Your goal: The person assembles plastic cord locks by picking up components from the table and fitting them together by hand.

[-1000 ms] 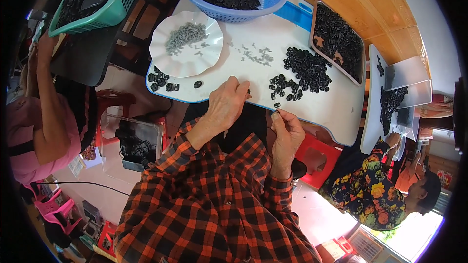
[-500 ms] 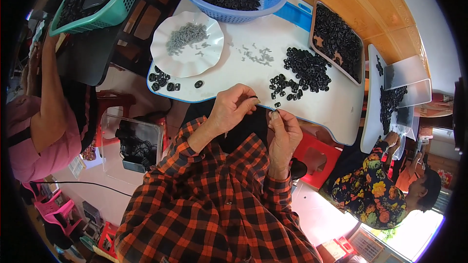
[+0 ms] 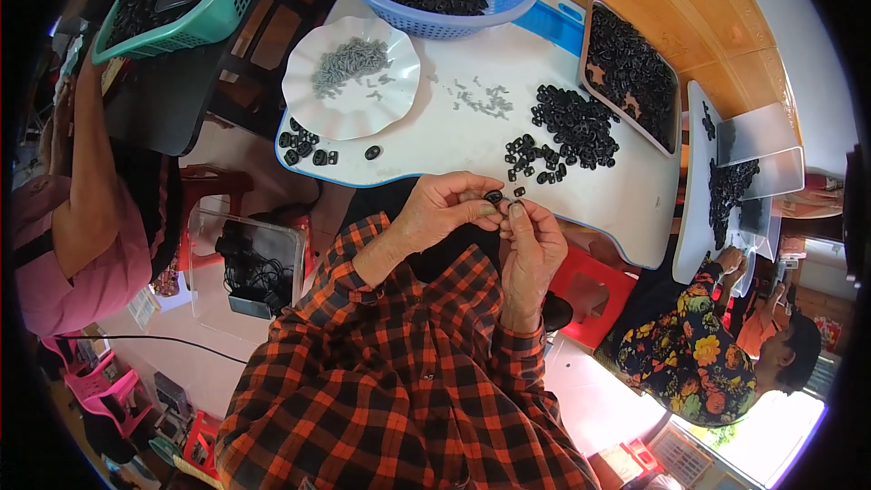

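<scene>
Close to the table's near edge, my two hands meet. Between the thumb and fingers of my left hand (image 3: 454,209) is a small black oval plastic part (image 3: 493,196). My right hand (image 3: 531,249) pinches another small black piece (image 3: 517,203), mostly covered by the fingertips. Just beyond the hands is a pile of black plastic parts (image 3: 573,127). Some small grey pieces (image 3: 484,98) are scattered mid-table. A white scalloped plate (image 3: 363,122) holds a heap of like grey pieces. Several black oval parts (image 3: 308,145) lie at the table's left corner.
A blue-purple basket (image 3: 435,29) of black parts sits at the far edge, with a filled tray (image 3: 671,141) to its right. On the left is a green basket (image 3: 172,44) near a person in pink (image 3: 100,245). Another person in a flowered shirt (image 3: 699,349) works at right.
My left hand has moved slightly right and down, closer to my right hand. The black oval part between its fingers now shows clearly.
</scene>
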`<state>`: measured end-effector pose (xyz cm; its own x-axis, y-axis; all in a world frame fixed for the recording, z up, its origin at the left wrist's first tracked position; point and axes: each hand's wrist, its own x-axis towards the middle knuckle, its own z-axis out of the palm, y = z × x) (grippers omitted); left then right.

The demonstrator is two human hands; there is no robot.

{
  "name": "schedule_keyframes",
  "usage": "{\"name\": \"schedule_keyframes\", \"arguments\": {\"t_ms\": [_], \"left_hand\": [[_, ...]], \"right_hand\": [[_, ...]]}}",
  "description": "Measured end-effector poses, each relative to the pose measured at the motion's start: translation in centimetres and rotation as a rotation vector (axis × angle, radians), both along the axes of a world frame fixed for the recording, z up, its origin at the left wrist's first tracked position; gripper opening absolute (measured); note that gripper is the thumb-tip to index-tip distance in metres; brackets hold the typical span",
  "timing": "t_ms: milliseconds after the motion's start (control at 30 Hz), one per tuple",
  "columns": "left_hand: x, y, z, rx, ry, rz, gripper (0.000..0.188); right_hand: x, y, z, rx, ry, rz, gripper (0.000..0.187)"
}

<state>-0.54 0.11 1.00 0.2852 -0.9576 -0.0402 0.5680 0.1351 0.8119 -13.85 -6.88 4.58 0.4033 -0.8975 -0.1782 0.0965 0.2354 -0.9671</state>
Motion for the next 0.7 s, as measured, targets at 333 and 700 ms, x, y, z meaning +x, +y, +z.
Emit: {"name": "schedule_keyframes", "arguments": {"t_ms": [333,700], "left_hand": [[-0.7,0.1,0.6,0.051,-0.354,0.143,0.03],[-0.5,0.0,0.0,-0.022,-0.115,0.032,0.034]], "right_hand": [[0.4,0.3,0.4,-0.11,0.053,-0.049,0.011],[0.2,0.3,0.4,-0.114,0.03,-0.031,0.012]]}}
